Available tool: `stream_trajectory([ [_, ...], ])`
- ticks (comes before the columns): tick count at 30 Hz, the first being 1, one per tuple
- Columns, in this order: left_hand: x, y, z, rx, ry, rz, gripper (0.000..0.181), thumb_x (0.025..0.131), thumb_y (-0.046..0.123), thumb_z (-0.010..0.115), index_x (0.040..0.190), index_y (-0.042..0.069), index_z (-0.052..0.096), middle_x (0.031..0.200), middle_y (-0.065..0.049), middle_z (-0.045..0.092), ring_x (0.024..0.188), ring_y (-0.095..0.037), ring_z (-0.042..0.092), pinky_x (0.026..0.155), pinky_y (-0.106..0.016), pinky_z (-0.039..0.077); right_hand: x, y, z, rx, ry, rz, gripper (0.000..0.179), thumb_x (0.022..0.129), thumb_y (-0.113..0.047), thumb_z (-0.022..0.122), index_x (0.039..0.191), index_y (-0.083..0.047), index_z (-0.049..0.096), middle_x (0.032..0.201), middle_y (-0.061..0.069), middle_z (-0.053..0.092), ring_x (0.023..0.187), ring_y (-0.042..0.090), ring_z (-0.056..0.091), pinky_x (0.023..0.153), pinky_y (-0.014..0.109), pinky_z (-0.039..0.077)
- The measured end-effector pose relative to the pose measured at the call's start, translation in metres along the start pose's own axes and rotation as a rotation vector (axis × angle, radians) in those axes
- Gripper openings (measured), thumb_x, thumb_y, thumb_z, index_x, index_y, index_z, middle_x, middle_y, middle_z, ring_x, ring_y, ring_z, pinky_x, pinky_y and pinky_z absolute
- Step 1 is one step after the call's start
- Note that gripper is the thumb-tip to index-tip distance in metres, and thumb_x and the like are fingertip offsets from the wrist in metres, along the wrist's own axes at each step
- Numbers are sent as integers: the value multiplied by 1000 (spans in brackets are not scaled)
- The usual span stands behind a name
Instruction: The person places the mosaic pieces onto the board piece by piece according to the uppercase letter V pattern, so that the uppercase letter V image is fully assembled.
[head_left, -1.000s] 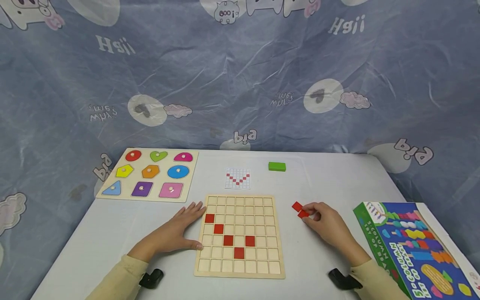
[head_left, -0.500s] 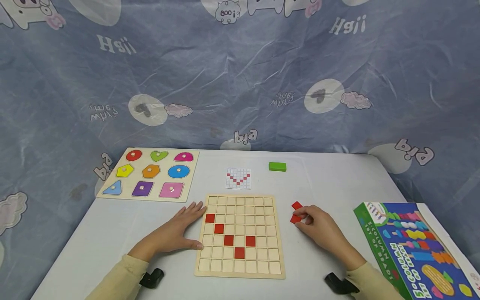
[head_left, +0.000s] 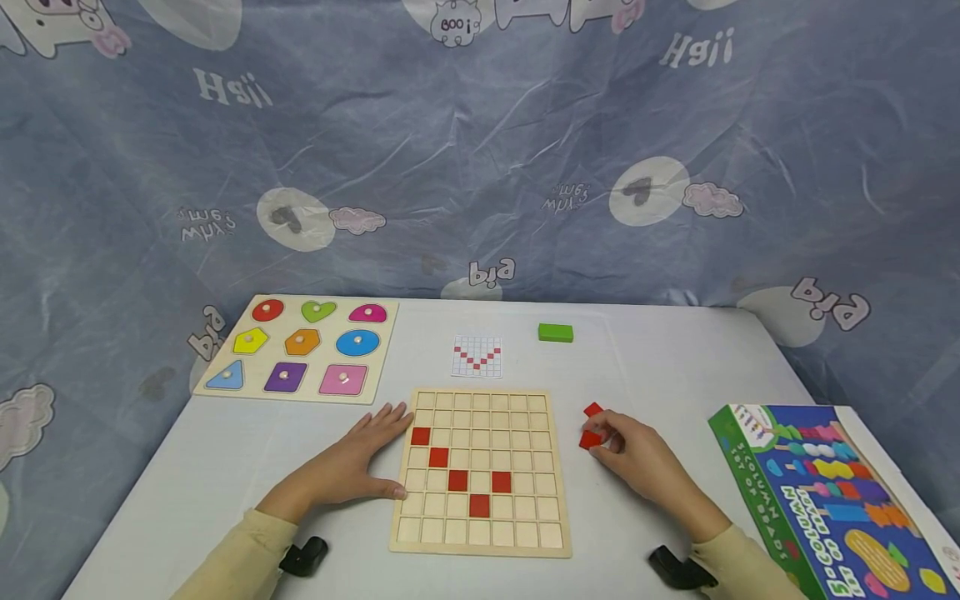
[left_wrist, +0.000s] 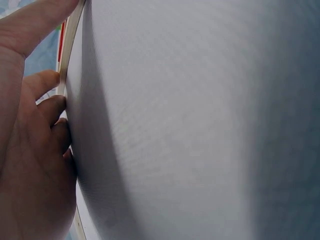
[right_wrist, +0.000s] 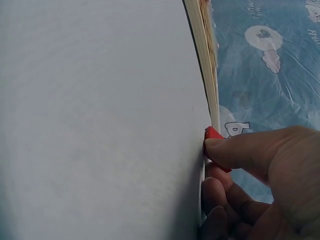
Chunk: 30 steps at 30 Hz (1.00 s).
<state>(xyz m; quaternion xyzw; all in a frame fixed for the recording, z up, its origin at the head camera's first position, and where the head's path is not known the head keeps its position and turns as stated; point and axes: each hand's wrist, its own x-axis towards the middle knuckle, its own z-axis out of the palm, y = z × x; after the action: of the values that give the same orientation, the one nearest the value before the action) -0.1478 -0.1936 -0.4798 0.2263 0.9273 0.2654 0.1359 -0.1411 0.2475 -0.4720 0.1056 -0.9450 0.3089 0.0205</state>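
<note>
A wooden grid board [head_left: 480, 546] lies on the white table, with several red square tiles [head_left: 478, 506] in its cells. My left hand [head_left: 352, 458] is spread at the board's left edge, fingertips and thumb against the frame. To the right of the board, my right hand [head_left: 641, 450] pinches a red tile [head_left: 590, 439] between thumb and fingers, close over the table. In the right wrist view the thumb presses on that tile [right_wrist: 214, 140]. Just behind it is a second red tile [head_left: 593, 409], partly covered by the fingers in the head view.
Behind the board lies a pattern card [head_left: 477, 357] with a red V of squares. A green block [head_left: 556, 333] is at the back. A knobbed shape puzzle [head_left: 255, 387] lies back left. A colourful box [head_left: 832, 500] stands at the right edge, beside the right forearm.
My right hand has slid a little left and nearer with one red tile, away from the other, then stayed almost still. The left hand has not moved.
</note>
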Motion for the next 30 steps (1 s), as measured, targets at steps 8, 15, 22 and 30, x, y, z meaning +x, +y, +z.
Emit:
stream_trajectory([
  [8, 1, -2, 2, -3, -5, 1, 115, 68, 62, 86, 161, 17, 34, 168, -4, 22, 156, -30, 11, 127, -51, 10, -2, -2, 0, -14, -12, -11, 27, 87, -6, 79, 106, -20, 68, 77, -8, 55, 70, 8, 51, 60, 24, 45],
  [15, 1, 0, 1, 0, -5, -5, 115, 68, 61, 86, 161, 18, 34, 168, -5, 22, 156, -30, 11, 127, -52, 10, -3, -2, 3, 25, 28, -42, 26, 89, -4, 76, 109, -19, 70, 80, -8, 56, 70, 7, 52, 60, 22, 47],
  [22, 1, 0, 2, -12, -8, -5, 114, 69, 62, 85, 160, 18, 34, 168, -5, 23, 156, -30, 11, 126, -53, 10, -4, -8, 3, 73, 50, -79, 24, 89, -3, 76, 107, -18, 69, 82, -9, 58, 71, 5, 54, 62, 21, 48],
  [30, 1, 0, 1, -10, -6, 1, 114, 69, 62, 85, 160, 17, 34, 168, -5, 23, 156, -30, 11, 126, -52, 10, -5, -17, 7, 137, 38, -68, 22, 92, -2, 73, 106, -18, 73, 84, -9, 63, 72, 7, 55, 61, 21, 50],
])
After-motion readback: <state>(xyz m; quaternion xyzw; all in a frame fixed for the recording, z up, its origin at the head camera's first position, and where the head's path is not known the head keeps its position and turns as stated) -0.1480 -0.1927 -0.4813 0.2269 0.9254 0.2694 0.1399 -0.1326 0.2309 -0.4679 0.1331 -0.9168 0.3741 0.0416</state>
